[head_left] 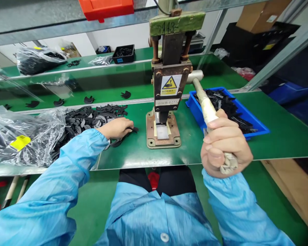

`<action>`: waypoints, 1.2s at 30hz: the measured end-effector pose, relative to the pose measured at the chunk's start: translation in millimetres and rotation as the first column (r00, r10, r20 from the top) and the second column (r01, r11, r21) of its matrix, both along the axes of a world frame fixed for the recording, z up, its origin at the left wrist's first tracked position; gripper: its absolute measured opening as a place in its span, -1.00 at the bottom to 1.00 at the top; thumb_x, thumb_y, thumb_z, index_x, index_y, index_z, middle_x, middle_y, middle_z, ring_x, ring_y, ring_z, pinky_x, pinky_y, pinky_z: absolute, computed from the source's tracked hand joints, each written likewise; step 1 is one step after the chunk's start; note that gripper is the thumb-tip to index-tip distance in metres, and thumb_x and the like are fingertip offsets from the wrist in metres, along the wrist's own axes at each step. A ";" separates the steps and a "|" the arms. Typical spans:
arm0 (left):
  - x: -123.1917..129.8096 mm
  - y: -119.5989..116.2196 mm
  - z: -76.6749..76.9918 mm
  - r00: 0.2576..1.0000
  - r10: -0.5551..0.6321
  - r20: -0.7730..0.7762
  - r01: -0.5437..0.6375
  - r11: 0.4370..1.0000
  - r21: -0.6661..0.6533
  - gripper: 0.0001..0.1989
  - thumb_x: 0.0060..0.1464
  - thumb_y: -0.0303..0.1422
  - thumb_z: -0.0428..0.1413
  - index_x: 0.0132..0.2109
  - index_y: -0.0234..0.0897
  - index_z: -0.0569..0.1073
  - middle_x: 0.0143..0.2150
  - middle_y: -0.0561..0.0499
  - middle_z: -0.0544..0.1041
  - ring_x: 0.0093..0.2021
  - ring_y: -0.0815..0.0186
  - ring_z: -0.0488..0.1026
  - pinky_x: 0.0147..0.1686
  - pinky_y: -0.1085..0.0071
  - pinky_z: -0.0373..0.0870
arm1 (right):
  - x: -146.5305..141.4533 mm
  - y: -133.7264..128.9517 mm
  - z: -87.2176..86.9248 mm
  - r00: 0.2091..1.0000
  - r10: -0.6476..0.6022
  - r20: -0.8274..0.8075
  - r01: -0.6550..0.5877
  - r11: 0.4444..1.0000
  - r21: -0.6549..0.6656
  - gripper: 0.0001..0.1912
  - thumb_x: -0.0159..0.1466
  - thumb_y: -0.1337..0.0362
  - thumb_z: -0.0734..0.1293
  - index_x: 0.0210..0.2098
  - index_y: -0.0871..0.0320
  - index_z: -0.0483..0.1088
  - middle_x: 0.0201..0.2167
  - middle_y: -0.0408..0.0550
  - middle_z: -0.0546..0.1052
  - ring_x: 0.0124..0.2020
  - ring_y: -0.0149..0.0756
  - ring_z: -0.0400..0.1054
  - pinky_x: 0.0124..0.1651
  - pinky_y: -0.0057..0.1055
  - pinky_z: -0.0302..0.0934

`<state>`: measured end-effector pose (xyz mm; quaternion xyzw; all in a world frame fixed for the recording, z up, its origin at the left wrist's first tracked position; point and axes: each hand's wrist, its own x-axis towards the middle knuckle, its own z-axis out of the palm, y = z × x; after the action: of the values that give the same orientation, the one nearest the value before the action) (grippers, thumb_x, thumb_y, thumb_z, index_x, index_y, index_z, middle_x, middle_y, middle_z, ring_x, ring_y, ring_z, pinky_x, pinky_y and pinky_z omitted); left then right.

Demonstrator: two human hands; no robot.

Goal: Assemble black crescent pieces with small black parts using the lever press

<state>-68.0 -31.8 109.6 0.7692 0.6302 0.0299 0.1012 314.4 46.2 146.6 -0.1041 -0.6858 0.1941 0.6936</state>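
My right hand (226,145) is wrapped round the pale, tape-covered lever (204,100) of a hand press (172,82). The press stands on a rusty base plate (150,131), with a light metal block (162,132) under its ram. My left hand (118,128) is closed at the right edge of a pile of black curved plastic parts (84,118). A small black plastic part (135,130) sticks out from its fingertips. The rest of that part is hidden by the fingers.
Right of the press, a blue tray (256,132) holds many thin black pieces. A clear plastic bag (28,136) lies at the left. Several black parts sit on the green belt (102,87) behind. A black bin (123,54) stands further back, and an orange-red bin (106,8) hangs above.
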 end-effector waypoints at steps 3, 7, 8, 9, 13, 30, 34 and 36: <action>13.1 2.4 3.0 0.959 0.189 0.212 -0.202 0.978 0.042 -0.84 0.37 -0.19 0.13 -0.08 -0.16 0.48 -0.24 -0.05 0.63 -0.25 0.13 0.62 -0.22 0.24 0.48 | -1.8 -2.0 1.0 1.000 -0.001 -0.009 0.001 1.000 -0.003 -0.68 0.38 0.00 0.39 -0.45 -0.05 0.38 -0.51 -0.12 0.46 -0.17 -0.10 0.53 0.38 0.38 0.37; 49.2 9.1 -6.2 0.651 0.418 0.634 -0.411 0.896 -0.169 -0.70 0.43 -0.02 0.12 -0.03 -0.13 0.33 -0.46 0.11 0.54 -0.57 0.25 0.54 -0.53 0.36 0.42 | -2.1 -2.7 0.2 1.000 0.007 -0.013 -0.006 1.000 0.011 -0.68 0.40 0.04 0.38 -0.45 -0.02 0.36 -0.48 -0.13 0.47 -0.14 -0.12 0.54 0.40 0.36 0.36; 59.7 12.1 -9.6 0.557 0.430 0.711 -0.402 0.888 -0.221 -0.67 0.42 0.00 0.14 -0.03 -0.13 0.31 -0.47 0.12 0.54 -0.58 0.26 0.54 -0.56 0.39 0.43 | -1.6 -2.1 -0.4 1.000 0.009 -0.011 -0.009 1.000 0.014 -0.69 0.40 0.05 0.38 -0.44 -0.02 0.37 -0.48 -0.14 0.48 -0.14 -0.12 0.54 0.40 0.36 0.36; 69.9 15.8 -12.7 0.476 0.432 0.766 -0.383 0.886 -0.262 -0.65 0.41 0.00 0.18 -0.03 -0.14 0.30 -0.47 0.12 0.54 -0.57 0.27 0.56 -0.56 0.42 0.45 | -0.9 -1.3 -1.2 1.000 0.015 -0.009 -0.015 1.000 0.019 -0.70 0.40 0.06 0.38 -0.44 -0.02 0.37 -0.47 -0.16 0.48 -0.13 -0.14 0.54 0.41 0.35 0.36; 101.9 33.5 -17.4 0.249 0.489 0.836 -0.323 0.856 -0.404 -0.65 0.39 -0.10 0.26 -0.09 -0.20 0.29 -0.46 0.08 0.58 -0.47 0.28 0.66 -0.43 0.43 0.62 | 1.1 2.4 -3.3 0.998 0.067 -0.011 -0.066 0.996 0.066 -0.75 0.37 0.13 0.41 -0.43 0.00 0.40 -0.42 -0.23 0.50 -0.09 -0.18 0.55 0.43 0.33 0.37; 122.4 72.5 -6.6 0.269 0.732 0.626 -0.372 0.678 -0.634 -0.76 0.34 -0.30 0.32 -0.22 -0.26 0.43 -0.58 0.07 0.50 -0.61 0.39 0.50 -0.57 0.55 0.46 | -2.5 2.8 -5.2 0.995 0.083 -0.054 -0.079 0.994 0.078 -0.75 0.40 0.15 0.38 -0.40 0.02 0.39 -0.42 -0.23 0.49 -0.08 -0.22 0.56 0.39 0.27 0.41; 124.1 80.6 3.7 0.281 0.780 0.559 -0.382 0.625 -0.681 -0.82 0.33 -0.35 0.32 -0.19 -0.25 0.47 -0.61 0.11 0.46 -0.65 0.42 0.44 -0.59 0.57 0.41 | -3.8 2.2 -4.4 0.994 0.091 -0.067 -0.086 0.994 0.073 -0.73 0.40 0.14 0.39 -0.42 0.04 0.38 -0.43 -0.22 0.49 -0.10 -0.23 0.55 0.40 0.25 0.40; 123.9 82.9 6.3 0.279 0.789 0.547 -0.374 0.614 -0.695 -0.85 0.33 -0.36 0.32 -0.16 -0.25 0.48 -0.62 0.11 0.46 -0.66 0.43 0.42 -0.59 0.58 0.39 | -4.1 2.3 -3.9 0.993 0.090 -0.073 -0.085 0.994 0.067 -0.72 0.39 0.14 0.40 -0.43 0.05 0.37 -0.44 -0.22 0.49 -0.10 -0.23 0.55 0.39 0.24 0.40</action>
<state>55.9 51.1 115.9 0.3156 0.7349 0.2793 0.5313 310.2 48.5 142.7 -0.0444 -0.6688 0.2059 0.7129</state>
